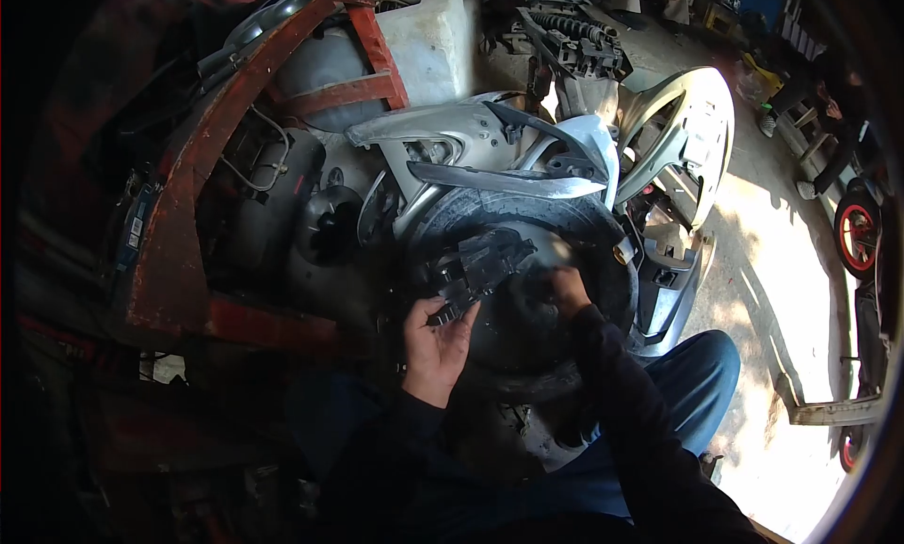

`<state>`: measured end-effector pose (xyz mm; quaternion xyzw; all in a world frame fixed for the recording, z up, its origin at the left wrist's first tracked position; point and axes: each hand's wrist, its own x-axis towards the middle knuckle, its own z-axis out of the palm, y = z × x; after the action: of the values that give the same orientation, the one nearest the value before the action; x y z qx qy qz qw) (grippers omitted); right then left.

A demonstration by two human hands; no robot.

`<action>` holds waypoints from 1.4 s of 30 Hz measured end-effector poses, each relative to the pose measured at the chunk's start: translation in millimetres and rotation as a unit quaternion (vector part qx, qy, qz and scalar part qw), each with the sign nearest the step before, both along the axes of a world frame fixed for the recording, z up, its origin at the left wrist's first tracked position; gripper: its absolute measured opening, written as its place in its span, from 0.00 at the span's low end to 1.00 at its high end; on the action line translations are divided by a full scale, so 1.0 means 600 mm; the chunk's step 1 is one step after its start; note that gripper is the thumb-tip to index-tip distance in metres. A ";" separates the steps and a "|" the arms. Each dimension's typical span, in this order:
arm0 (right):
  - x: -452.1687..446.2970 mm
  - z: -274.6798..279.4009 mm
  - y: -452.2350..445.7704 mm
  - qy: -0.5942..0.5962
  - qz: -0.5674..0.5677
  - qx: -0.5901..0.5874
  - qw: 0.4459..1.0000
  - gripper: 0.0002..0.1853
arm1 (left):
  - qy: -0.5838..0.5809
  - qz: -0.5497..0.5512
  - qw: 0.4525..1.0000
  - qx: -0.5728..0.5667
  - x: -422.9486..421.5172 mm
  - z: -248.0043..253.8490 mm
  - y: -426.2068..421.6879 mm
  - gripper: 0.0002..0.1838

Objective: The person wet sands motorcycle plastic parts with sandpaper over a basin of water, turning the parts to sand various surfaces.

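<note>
My left hand [440, 347] pinches the lower end of a black molded plastic part [485, 269] with clips and openings, its thumb and fingers closed on it. The part is tilted up to the right over a large round black tub [629, 304] that has dark, shiny contents. To the right of the part, my right hand [568, 292] is over the tub with its fingers curled. Its fingertips are in shadow, so whatever they hold, if anything, is hidden.
Silver motorcycle fairing panels [471, 139] lean at the tub's far side, with a pale curved panel [702, 120] to their right. A rusty red metal frame [179, 233] stands on the left. People sit at far right near a red-rimmed wheel [857, 231].
</note>
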<state>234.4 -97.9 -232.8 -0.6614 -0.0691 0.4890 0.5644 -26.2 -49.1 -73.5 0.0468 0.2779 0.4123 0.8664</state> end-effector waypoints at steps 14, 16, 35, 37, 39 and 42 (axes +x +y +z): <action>-0.147 0.213 -0.046 -0.262 0.111 0.207 0.936 0.17 | -0.019 0.011 1.000 0.021 0.013 0.046 -0.060 0.19; -0.176 0.251 -0.050 -0.280 0.117 0.287 0.908 0.17 | -0.009 0.010 0.999 0.034 0.014 0.046 -0.053 0.19; -0.189 0.214 -0.075 -0.258 0.112 0.170 0.945 0.17 | -0.004 0.000 1.000 0.029 -0.015 0.048 -0.039 0.18; -0.188 0.212 -0.078 -0.316 0.126 0.216 0.915 0.17 | 0.007 0.008 0.999 0.037 -0.017 0.044 -0.033 0.20; -0.187 0.214 -0.086 -0.373 0.144 0.257 0.880 0.17 | 0.008 0.006 1.000 0.027 -0.017 0.041 -0.031 0.20; -0.189 0.227 -0.084 -0.433 0.156 0.204 0.864 0.17 | -0.003 -0.001 1.000 0.029 -0.019 0.044 -0.029 0.20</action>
<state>121.2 -148.1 -96.6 -0.6571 -0.5075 0.2100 0.5163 -37.4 -66.2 -47.1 0.0711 0.2627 0.4193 0.8661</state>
